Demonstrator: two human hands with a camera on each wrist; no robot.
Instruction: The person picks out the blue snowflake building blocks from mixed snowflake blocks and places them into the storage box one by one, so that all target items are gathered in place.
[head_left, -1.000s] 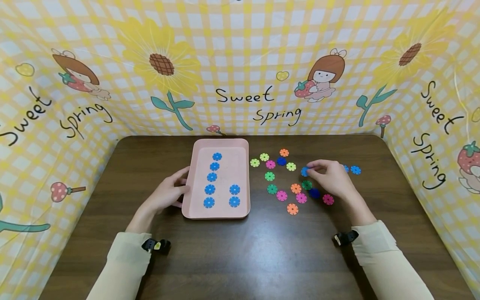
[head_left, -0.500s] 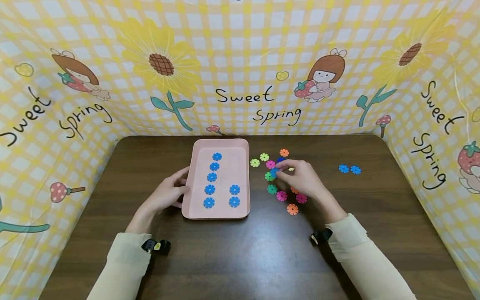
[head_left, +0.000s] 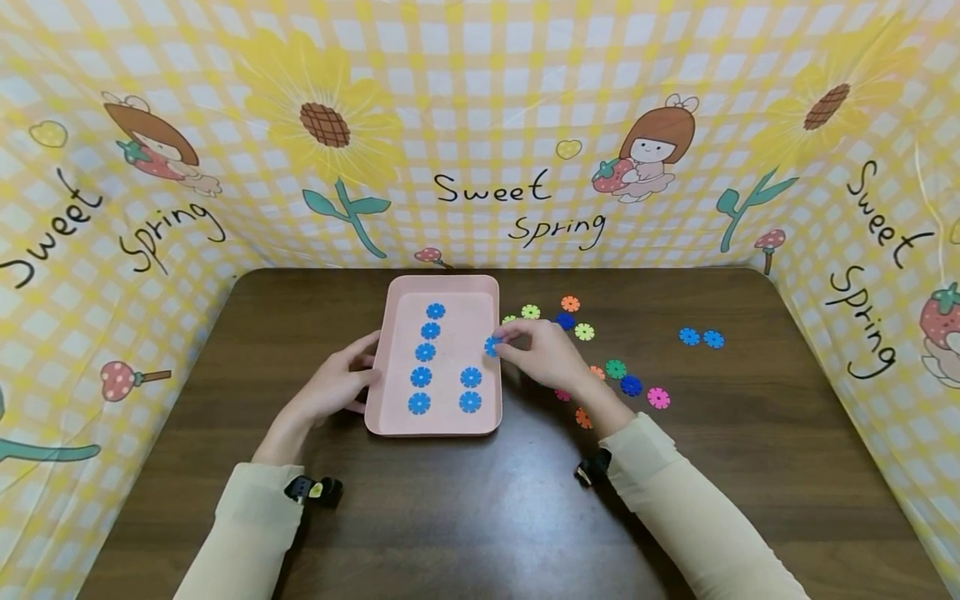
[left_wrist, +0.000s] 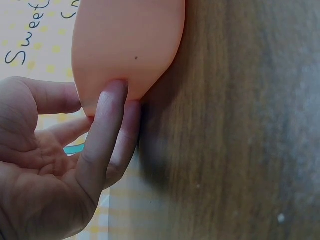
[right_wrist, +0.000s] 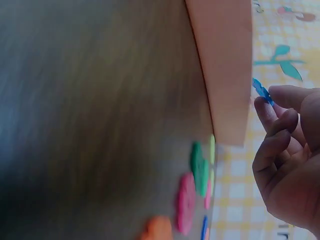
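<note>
My right hand pinches a light-blue notched disc between thumb and fingertips, at the right rim of a pink tray. The right wrist view also shows the disc held above the level of the tray wall. My left hand grips the tray's left side. In the left wrist view, fingers lie against the outer wall and others reach the rim. Inside the tray, several light-blue discs form a column, with two more at lower right.
Right of the tray lie loose discs in orange, yellow-green, dark blue, green and pink, some hidden behind the right hand. Two light-blue discs lie farther right on the wooden table.
My right hand has carried the light-blue disc leftward from the right of the loose discs, over them, to the tray's right rim. The left hand and tray have stayed in place.
</note>
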